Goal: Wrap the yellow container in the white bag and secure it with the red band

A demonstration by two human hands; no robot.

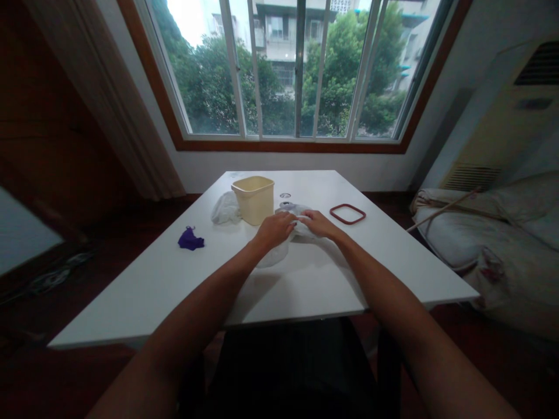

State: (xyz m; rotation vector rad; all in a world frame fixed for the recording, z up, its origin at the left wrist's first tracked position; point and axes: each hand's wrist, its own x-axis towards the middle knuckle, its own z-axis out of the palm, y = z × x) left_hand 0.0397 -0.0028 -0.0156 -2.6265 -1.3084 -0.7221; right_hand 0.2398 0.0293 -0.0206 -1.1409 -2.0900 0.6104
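Note:
Both of my hands are close together over the middle of the white table, gripping a thin whitish plastic bag (pixel 276 255). My left hand (pixel 276 228) has its fingers closed on the bag's gathered film. Just to its right, my right hand (pixel 318 223) pinches the same film. Part of the bag hangs below my left hand, and more of it shows behind my fingers. A cream plastic bin (pixel 255 201) stands upright beyond my left hand. To the right of my right hand lies a dark red rounded-square ring (pixel 347 214), flat on the table.
Another crumpled clear plastic bag (pixel 226 208) lies against the bin's left side. A small purple cloth bundle (pixel 190 238) rests at the left of the white table (pixel 152 297). A round hole fitting (pixel 285 195) is near the far edge. Covered bundles (pixel 484 250) stand at right.

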